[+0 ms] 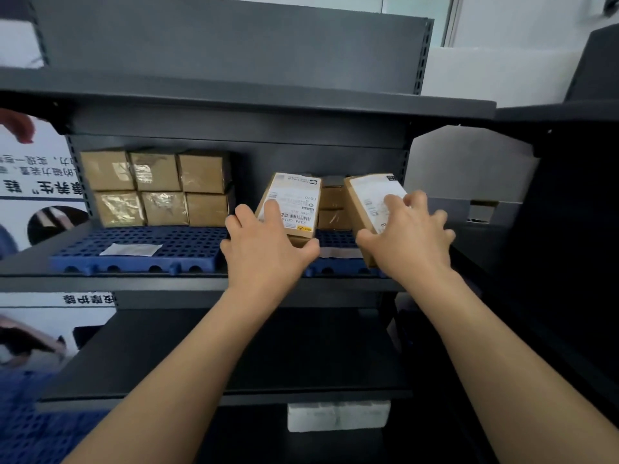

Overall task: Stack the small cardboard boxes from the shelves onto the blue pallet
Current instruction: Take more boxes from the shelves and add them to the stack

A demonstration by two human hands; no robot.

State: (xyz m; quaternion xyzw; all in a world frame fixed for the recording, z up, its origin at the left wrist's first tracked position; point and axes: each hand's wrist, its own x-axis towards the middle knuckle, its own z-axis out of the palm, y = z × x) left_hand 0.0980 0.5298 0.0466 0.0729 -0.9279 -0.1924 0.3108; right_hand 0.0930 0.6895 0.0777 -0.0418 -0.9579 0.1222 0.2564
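Note:
A blue pallet [140,249] lies on the middle shelf. At its back left, several small cardboard boxes [157,187] stand stacked in two rows. My left hand [264,244] grips a labelled cardboard box [294,199], tilted, above the pallet's middle. My right hand [407,234] grips a second labelled box [365,199] at the pallet's right end, also tilted. Between the two held boxes, two more small boxes [331,207] stand stacked at the back.
A white paper label [132,250] lies on the pallet's front left. The dark shelf above [248,102] overhangs the boxes. The lower shelf [254,353] is bare; a white block [338,415] sits beneath it. Another person's fingers [16,125] show at the far left.

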